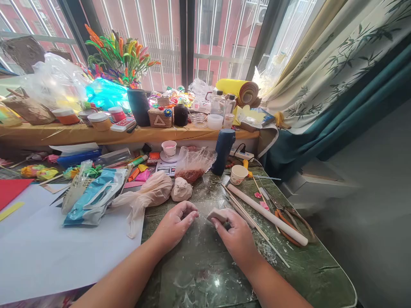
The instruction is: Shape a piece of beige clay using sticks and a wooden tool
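Note:
Above the dusty green tabletop, my right hand point(236, 233) grips a small flat piece of grey-beige clay point(216, 214) between thumb and fingers. A short gap away, my left hand point(175, 224) is loosely curled, its thumb apart from the fingers and nothing visible in it. Just beyond the left hand sits a whitish lump of clay point(181, 189), touching a crumpled thin plastic bag point(154, 188). To the right of my right hand lie a pale rolling pin point(269, 216) and several thin wooden sticks point(257, 224). A clear sheet seems to lie beneath both hands.
White paper point(105, 252) covers the left side, with a blue-and-white packet point(93, 196) on it. Ahead stand a dark blue bottle point(223, 152) and a paper cup point(238, 174). An orange-handled tool point(290, 229) lies near the right edge. A crowded windowsill point(128, 136) runs behind.

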Demonstrator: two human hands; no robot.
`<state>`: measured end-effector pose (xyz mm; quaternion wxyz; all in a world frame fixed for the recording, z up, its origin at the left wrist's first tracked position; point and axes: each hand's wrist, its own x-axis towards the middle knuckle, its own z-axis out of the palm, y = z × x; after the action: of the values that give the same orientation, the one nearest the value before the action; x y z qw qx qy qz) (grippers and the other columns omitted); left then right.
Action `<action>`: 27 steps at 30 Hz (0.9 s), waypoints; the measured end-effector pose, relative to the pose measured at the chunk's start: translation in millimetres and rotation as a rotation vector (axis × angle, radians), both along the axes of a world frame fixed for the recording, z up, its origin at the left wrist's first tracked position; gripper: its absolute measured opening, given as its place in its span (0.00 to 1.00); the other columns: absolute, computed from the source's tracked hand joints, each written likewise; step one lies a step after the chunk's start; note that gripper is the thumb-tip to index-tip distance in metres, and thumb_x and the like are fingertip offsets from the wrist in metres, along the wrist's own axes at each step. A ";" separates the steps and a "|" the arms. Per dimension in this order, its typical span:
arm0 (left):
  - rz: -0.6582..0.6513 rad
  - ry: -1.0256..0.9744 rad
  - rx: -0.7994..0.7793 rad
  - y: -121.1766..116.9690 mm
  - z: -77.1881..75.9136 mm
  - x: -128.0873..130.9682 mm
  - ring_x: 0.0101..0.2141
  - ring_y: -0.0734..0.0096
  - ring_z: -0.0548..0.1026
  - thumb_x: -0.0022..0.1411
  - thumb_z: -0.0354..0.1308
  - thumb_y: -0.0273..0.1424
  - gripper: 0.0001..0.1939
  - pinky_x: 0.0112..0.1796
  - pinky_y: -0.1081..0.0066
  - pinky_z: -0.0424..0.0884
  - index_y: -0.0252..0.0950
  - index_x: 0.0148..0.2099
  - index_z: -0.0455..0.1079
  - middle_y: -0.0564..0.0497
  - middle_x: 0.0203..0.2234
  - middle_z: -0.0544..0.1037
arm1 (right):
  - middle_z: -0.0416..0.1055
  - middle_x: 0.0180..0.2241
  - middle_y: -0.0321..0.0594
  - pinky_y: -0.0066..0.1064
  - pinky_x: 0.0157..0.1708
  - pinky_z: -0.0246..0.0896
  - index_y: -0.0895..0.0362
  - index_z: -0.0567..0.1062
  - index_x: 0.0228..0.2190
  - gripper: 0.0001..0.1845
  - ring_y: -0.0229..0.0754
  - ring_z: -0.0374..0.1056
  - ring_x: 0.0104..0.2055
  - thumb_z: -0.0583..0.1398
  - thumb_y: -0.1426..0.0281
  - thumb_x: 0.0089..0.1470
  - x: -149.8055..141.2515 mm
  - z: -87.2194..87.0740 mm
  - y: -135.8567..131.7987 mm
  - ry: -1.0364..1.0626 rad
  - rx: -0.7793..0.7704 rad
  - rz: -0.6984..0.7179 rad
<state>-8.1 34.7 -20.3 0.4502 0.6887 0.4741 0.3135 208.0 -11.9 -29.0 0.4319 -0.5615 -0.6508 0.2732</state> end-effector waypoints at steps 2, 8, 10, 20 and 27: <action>0.000 0.021 0.000 -0.5 1.4 0.5 0.36 0.63 0.75 0.67 0.56 0.41 0.11 0.39 0.68 0.69 0.38 0.43 0.71 0.51 0.34 0.79 | 0.77 0.34 0.38 0.33 0.39 0.65 0.52 0.79 0.36 0.07 0.46 0.72 0.37 0.61 0.66 0.62 0.1 -0.2 -0.2 -0.006 -0.020 -0.004; 0.000 0.049 -0.005 -2.8 8.7 2.6 0.36 0.63 0.75 0.67 0.56 0.41 0.11 0.40 0.68 0.68 0.38 0.43 0.72 0.52 0.34 0.78 | 0.79 0.35 0.39 0.34 0.40 0.67 0.51 0.80 0.37 0.07 0.47 0.74 0.38 0.61 0.66 0.62 -1.2 -4.1 0.6 -0.036 0.000 -0.001; -0.003 0.062 0.003 -3.5 11.6 3.0 0.36 0.63 0.75 0.67 0.56 0.41 0.11 0.39 0.68 0.68 0.39 0.43 0.72 0.52 0.33 0.78 | 0.79 0.36 0.39 0.35 0.42 0.67 0.51 0.80 0.38 0.07 0.48 0.74 0.40 0.60 0.66 0.62 -1.0 -6.5 1.2 -0.038 0.014 0.015; -0.092 -0.054 -0.045 -13.2 7.4 9.8 0.36 0.63 0.78 0.58 0.66 0.36 0.13 0.39 0.69 0.72 0.38 0.44 0.74 0.50 0.36 0.81 | 0.79 0.42 0.40 0.36 0.47 0.68 0.50 0.80 0.42 0.09 0.47 0.74 0.46 0.62 0.69 0.60 -3.5 -2.0 -13.2 0.238 -0.011 0.172; 0.014 -0.065 0.025 -17.7 8.4 14.8 0.35 0.63 0.79 0.56 0.66 0.31 0.06 0.39 0.69 0.72 0.38 0.38 0.77 0.51 0.33 0.82 | 0.75 0.41 0.40 0.35 0.47 0.67 0.51 0.78 0.38 0.05 0.46 0.72 0.45 0.64 0.66 0.58 -5.2 -6.8 -5.5 0.426 -0.084 0.202</action>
<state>6.7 16.9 -11.9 0.4546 0.6802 0.4601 0.3450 202.7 -17.5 -35.9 0.5060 -0.4407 -0.5860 0.4543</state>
